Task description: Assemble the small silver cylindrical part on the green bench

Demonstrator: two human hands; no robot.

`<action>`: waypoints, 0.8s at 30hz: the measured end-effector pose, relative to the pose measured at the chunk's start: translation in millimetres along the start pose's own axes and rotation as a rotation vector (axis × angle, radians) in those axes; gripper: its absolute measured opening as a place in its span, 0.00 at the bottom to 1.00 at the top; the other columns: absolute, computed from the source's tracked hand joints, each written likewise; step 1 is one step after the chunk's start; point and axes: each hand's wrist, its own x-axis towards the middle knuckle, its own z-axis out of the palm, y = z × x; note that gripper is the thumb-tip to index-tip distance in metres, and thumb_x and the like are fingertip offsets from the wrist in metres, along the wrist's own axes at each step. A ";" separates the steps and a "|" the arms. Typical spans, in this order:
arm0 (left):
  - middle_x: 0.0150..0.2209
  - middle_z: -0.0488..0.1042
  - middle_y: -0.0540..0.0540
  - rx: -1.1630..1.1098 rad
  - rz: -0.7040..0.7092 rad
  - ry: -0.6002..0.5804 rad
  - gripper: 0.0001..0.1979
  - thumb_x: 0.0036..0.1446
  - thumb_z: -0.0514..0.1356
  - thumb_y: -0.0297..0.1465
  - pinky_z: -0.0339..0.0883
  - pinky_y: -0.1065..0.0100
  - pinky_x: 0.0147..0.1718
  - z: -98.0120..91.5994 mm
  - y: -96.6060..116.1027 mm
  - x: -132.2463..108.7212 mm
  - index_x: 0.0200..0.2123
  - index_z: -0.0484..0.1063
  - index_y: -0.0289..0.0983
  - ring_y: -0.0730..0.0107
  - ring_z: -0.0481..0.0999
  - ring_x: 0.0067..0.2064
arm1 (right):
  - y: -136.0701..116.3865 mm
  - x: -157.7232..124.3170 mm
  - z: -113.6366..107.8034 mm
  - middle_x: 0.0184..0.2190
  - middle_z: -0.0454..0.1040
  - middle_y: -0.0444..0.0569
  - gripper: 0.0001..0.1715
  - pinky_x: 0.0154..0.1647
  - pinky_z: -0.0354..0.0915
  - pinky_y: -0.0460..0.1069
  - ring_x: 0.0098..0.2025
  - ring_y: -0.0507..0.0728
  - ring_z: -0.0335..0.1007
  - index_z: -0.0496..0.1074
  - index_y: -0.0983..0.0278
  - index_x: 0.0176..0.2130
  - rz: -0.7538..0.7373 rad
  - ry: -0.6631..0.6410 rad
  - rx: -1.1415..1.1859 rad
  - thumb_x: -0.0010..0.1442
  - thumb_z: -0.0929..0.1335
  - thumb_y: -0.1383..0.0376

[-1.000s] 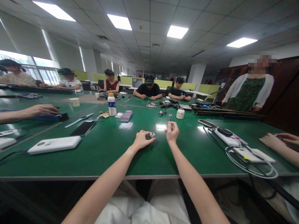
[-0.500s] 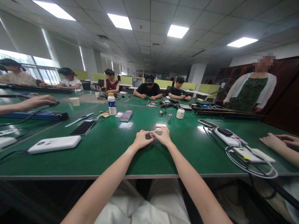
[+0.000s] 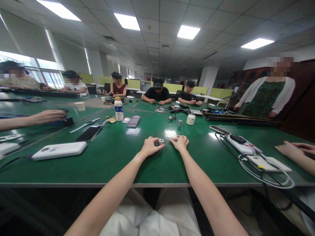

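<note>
Tabletop, green and glossy, carries everything here, and the clock face below is centred on the small round metal piece, with 12 straight ahead. The piece rests at the left hand, whose thumb and fingers close around its sides, leaving its ringed upper face in view. Just beside it, at 3 o'clock, the right hand is set narrow, thumb and fingertips drawn near each other; whether something tiny sits between them, I cannot tell.

A metal cylinder stands upright toward 1 o'clock, near a squat white jar. Small shiny parts lie just past 12. Toward 10 are a blurred purple packet and, beyond it, a white bottle with a blue band. A dark-screened phone lies between 9 and 10, a white slab near 9. Close to 3 lies another phone; well apart, also around 3, is a co-worker's hand. A person in black sits at 12.
</note>
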 end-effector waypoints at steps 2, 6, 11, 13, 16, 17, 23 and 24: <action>0.38 0.81 0.47 0.003 0.000 0.000 0.17 0.51 0.64 0.44 0.67 0.60 0.46 -0.1 0.4 0.1 0.42 0.79 0.42 0.57 0.75 0.46 | -6.2 1.3 -0.9 0.44 0.76 0.53 0.12 0.58 0.47 0.69 0.56 0.69 0.57 0.79 0.58 0.25 -0.025 0.001 0.012 0.51 0.74 0.53; 0.38 0.81 0.48 0.009 0.001 0.000 0.17 0.52 0.64 0.44 0.67 0.60 0.46 -0.3 0.4 0.4 0.41 0.79 0.42 0.57 0.75 0.46 | -27.9 -0.2 -3.4 0.48 0.75 0.47 0.09 0.59 0.50 0.65 0.58 0.66 0.57 0.80 0.54 0.30 -0.189 -0.015 0.096 0.55 0.72 0.53; 0.38 0.81 0.47 0.011 0.008 0.010 0.18 0.52 0.64 0.43 0.67 0.61 0.46 0.8 -2.3 0.2 0.43 0.79 0.41 0.57 0.75 0.45 | -47.3 -10.5 -4.0 0.50 0.74 0.45 0.07 0.60 0.50 0.65 0.59 0.66 0.55 0.80 0.52 0.31 -0.309 -0.075 0.128 0.58 0.71 0.56; 0.38 0.81 0.46 0.011 0.008 0.015 0.18 0.52 0.63 0.43 0.68 0.61 0.45 1.7 -3.7 0.1 0.43 0.78 0.41 0.57 0.75 0.45 | -50.1 -12.8 -3.9 0.51 0.74 0.45 0.07 0.60 0.50 0.66 0.59 0.66 0.56 0.80 0.52 0.31 -0.310 -0.107 0.129 0.58 0.71 0.57; 0.38 0.81 0.46 0.010 0.010 0.020 0.19 0.52 0.63 0.44 0.68 0.61 0.45 3.1 -5.6 0.4 0.44 0.78 0.41 0.57 0.76 0.45 | -51.3 -13.5 -3.7 0.50 0.74 0.46 0.06 0.60 0.50 0.66 0.58 0.66 0.56 0.80 0.52 0.32 -0.298 -0.127 0.139 0.58 0.71 0.57; 0.38 0.81 0.46 0.010 0.012 0.021 0.19 0.52 0.63 0.44 0.68 0.62 0.45 3.5 -6.1 0.6 0.44 0.78 0.41 0.57 0.76 0.45 | -51.6 -13.4 -3.5 0.50 0.74 0.45 0.06 0.60 0.51 0.66 0.58 0.66 0.56 0.80 0.52 0.32 -0.293 -0.124 0.144 0.57 0.71 0.57; 0.37 0.81 0.47 0.015 0.022 0.016 0.18 0.51 0.63 0.43 0.68 0.61 0.44 4.6 -7.8 2.1 0.43 0.78 0.41 0.57 0.76 0.44 | -53.3 -13.1 0.4 0.48 0.76 0.46 0.05 0.59 0.54 0.64 0.57 0.65 0.58 0.80 0.53 0.31 -0.273 -0.104 0.160 0.57 0.72 0.58; 0.37 0.81 0.47 0.017 0.022 0.016 0.18 0.51 0.63 0.43 0.68 0.61 0.44 4.6 -7.8 2.1 0.43 0.78 0.42 0.57 0.76 0.43 | -53.3 -13.0 0.9 0.47 0.76 0.46 0.05 0.59 0.54 0.64 0.57 0.65 0.59 0.80 0.53 0.31 -0.271 -0.111 0.165 0.57 0.72 0.58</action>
